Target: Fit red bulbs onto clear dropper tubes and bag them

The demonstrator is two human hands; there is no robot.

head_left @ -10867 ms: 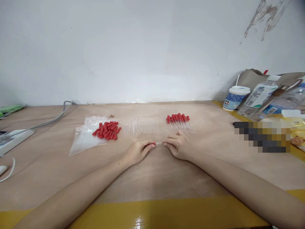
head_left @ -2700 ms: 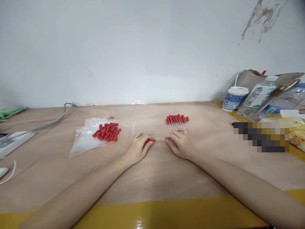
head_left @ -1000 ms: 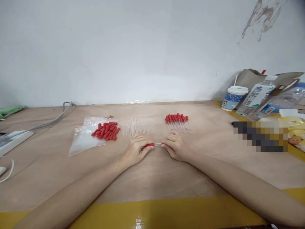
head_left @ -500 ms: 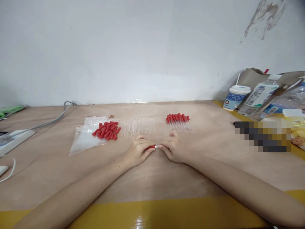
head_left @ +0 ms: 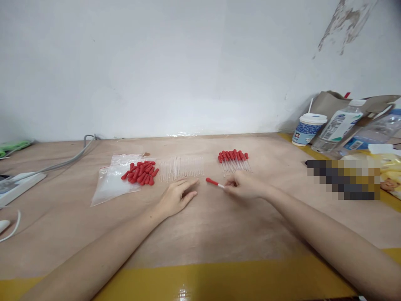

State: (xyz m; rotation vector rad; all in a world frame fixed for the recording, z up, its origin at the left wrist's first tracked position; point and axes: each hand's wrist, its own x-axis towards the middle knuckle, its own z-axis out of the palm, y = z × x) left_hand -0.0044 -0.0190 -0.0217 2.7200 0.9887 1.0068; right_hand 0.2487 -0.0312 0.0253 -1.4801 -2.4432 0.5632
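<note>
My right hand (head_left: 241, 184) pinches the glass tube of a dropper (head_left: 212, 181), whose red rubber bulb points left. My left hand (head_left: 178, 196) rests on the table with fingers apart and nothing in it. Beyond the left hand lies a row of clear glass tubes (head_left: 180, 167). To their left is a heap of red rubber bulbs (head_left: 142, 172), partly on clear plastic bags (head_left: 109, 184). Past my right hand, several droppers with red bulbs (head_left: 233, 156) lie side by side, bulbs toward the wall; the hand hides some of their lower ends.
At the right stand a paper cup (head_left: 308, 129) with a straw and a plastic bottle (head_left: 340, 127), near a grey bag (head_left: 332, 102). A blurred dark patch (head_left: 344, 179) lies in front of them. At the left are a white power strip (head_left: 28, 182) and a grey cable (head_left: 73, 156).
The left hand has let go of the red bulb and its fingers have parted. My right hand has moved right and slightly away from me, carrying the dropper.
</note>
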